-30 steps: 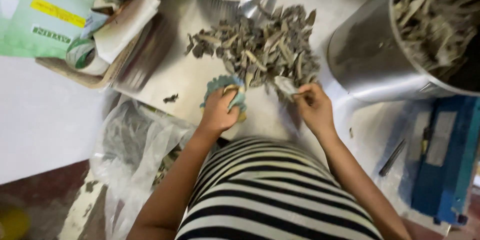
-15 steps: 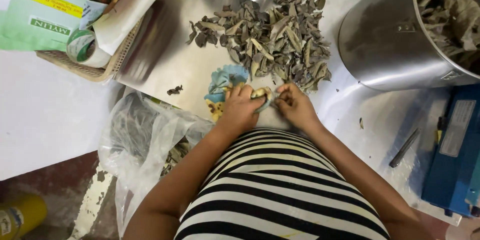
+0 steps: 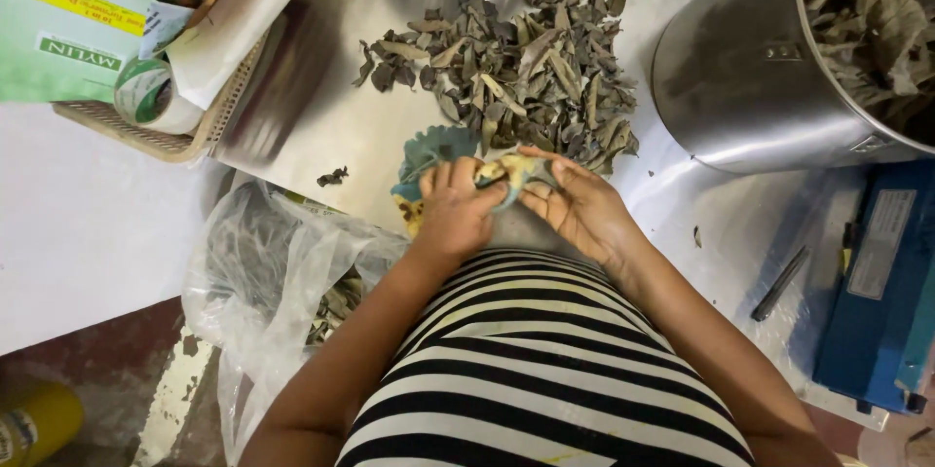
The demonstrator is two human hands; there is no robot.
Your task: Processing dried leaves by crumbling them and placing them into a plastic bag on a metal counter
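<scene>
Held between both hands: a crumpled blue-and-yellow cloth, soft and bunched. Pinched by the left hand from the left and the right hand from the right, at the near edge of the steel sheet. Teal-blue part fanned up and out to the far left of the left hand; a mottled yellow patch stretched between the thumbs; another yellow scrap showing below the left wrist. Lifted slightly, folds uneven, partly hidden by the fingers. Just beyond it, almost touching: the pile of dried grey-green leaves, curled and brittle, spread loosely across the far middle of the sheet.
</scene>
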